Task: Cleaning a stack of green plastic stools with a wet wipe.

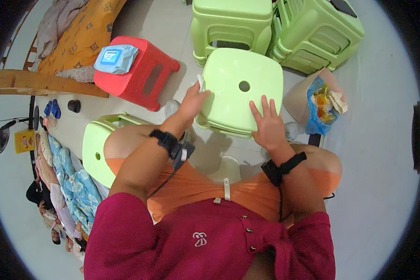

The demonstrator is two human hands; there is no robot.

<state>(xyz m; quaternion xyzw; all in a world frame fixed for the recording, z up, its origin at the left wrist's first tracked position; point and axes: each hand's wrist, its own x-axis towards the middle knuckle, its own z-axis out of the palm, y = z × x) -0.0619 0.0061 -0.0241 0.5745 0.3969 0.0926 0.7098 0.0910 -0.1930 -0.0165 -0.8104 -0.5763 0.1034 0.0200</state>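
A pale green plastic stool (240, 107) with a round hole in its seat stands right in front of me, between my knees. My left hand (191, 105) is closed on a white wipe (200, 82), pressed against the stool's left edge; part of the wipe is hidden by my fingers. Flat on the near right part of the seat lies my right hand (269, 126), fingers spread and nothing in it. Both wrists wear black straps with small devices and cables.
Stacked green stools (233, 16) and another stack (317, 35) stand beyond. A blue wipes pack (116, 59) lies on a red stool (144, 74) at left. At right, a bin (298, 95) holds waste. Another green stool (95, 156) is by my left knee; people lie farther left.
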